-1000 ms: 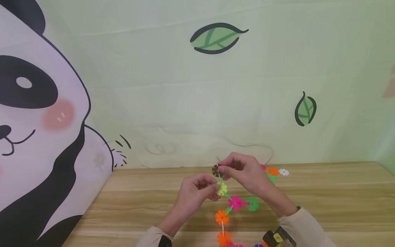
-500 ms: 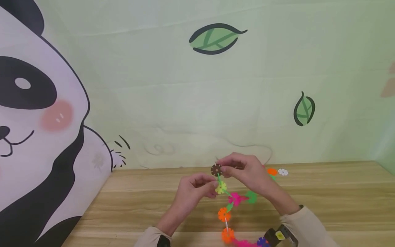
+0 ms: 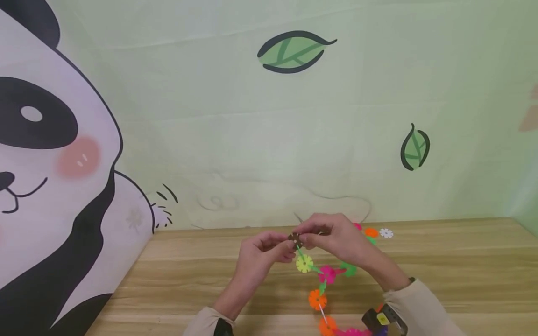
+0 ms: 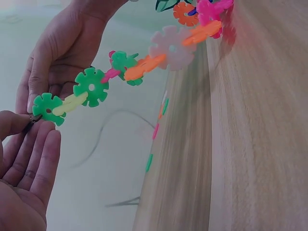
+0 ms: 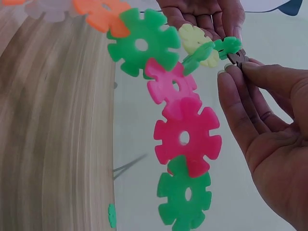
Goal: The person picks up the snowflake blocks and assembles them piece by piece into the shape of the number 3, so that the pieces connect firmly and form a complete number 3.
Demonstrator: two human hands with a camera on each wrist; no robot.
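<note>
A brown notched plastic disc (image 3: 296, 241), like a snowflake building piece, tops a hanging chain of interlocked discs. My left hand (image 3: 258, 263) pinches its left edge between thumb and fingers. From the other side my right hand (image 3: 342, 238) pinches the same disc. Below it hang a green disc (image 4: 48, 108) seen nearly edge-on from the head, a yellow disc (image 3: 304, 263), a pink disc (image 3: 328, 275) and an orange disc (image 3: 317, 299). A side branch ends in a green disc (image 5: 185, 195). The chain's lower end leaves the head view.
On the wooden table (image 3: 189, 275), by its far edge, lie loose discs, among them an orange disc (image 3: 371, 232) and a white disc (image 3: 386, 233). Behind stands a pale green backdrop (image 3: 210, 140) with a printed panda (image 3: 50, 140).
My left hand has shifted from the yellow disc up to the brown disc. My right hand has dropped slightly, still holding the brown disc. The lower chain has swung to the right.
</note>
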